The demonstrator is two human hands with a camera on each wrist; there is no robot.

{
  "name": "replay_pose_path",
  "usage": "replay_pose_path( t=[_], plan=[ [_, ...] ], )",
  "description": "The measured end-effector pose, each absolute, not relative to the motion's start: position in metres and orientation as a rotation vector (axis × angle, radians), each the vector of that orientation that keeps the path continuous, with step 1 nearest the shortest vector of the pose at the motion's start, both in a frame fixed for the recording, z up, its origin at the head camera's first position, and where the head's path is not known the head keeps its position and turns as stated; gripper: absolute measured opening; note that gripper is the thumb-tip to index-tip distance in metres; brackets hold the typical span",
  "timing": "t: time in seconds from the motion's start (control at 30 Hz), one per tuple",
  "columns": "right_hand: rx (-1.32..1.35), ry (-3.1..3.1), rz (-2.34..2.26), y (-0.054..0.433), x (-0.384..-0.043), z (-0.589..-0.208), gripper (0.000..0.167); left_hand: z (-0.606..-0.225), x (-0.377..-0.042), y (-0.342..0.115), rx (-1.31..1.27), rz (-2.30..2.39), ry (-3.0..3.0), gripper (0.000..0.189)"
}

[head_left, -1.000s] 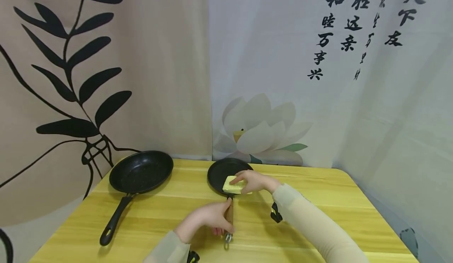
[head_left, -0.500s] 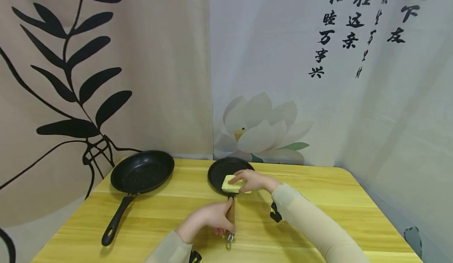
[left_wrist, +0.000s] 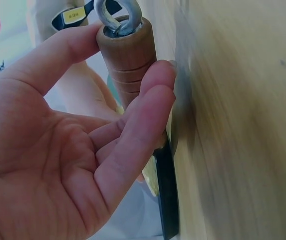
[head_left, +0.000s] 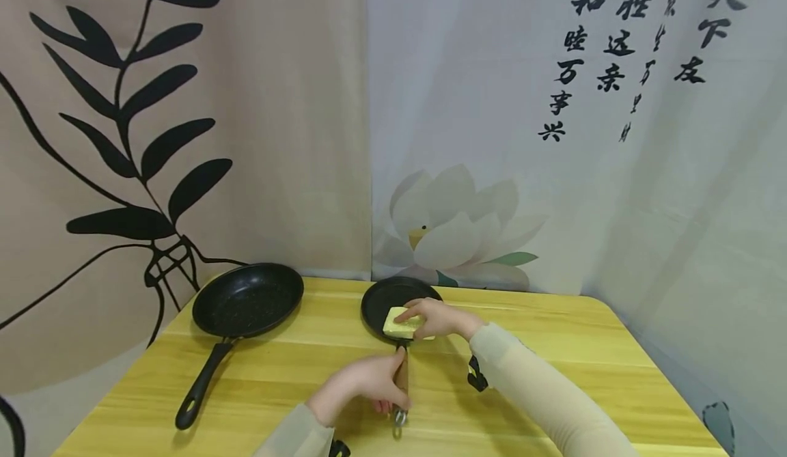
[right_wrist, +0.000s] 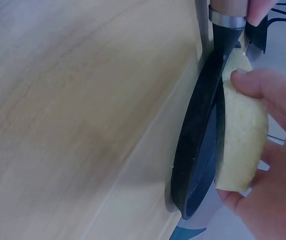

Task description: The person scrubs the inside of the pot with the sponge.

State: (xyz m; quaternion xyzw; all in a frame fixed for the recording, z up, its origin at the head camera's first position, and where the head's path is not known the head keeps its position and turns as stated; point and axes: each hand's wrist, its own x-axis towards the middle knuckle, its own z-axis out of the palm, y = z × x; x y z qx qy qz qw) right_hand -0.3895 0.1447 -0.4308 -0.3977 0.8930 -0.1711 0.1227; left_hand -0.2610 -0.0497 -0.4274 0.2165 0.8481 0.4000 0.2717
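Note:
A small black frying pan [head_left: 375, 303] lies near the table's far edge, its wooden handle [left_wrist: 125, 57] pointing toward me. My left hand [head_left: 371, 378] grips that handle between thumb and fingers, close to the metal hanging ring [left_wrist: 125, 17] at its end. A pale yellow sponge [right_wrist: 243, 130] sits over the near side of the pan, its dark face turned to the pan's inside. My right hand [head_left: 435, 317] pinches the sponge, thumb on one end and fingers around the other side. The sponge and hand cover part of the pan's inside.
A larger black frying pan [head_left: 246, 300] stands at the left of the wooden table [head_left: 522, 361], its black handle [head_left: 203, 385] toward the near left. A printed curtain [head_left: 295, 136] hangs right behind the table's far edge.
My right hand has slid the sponge slightly left across the small frying pan. The left hand keeps its grip on the handle, and the larger pan stays in place.

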Motion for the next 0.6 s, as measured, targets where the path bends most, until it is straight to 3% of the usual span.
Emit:
replay_pose_path(
  t=[0.6],
  plan=[
    [-1.174,2.679,-0.426,0.131,-0.390,-0.434,0.043,-0.431,-0.262,-0.050,0.580,1.062,2.303,0.099]
  ],
)
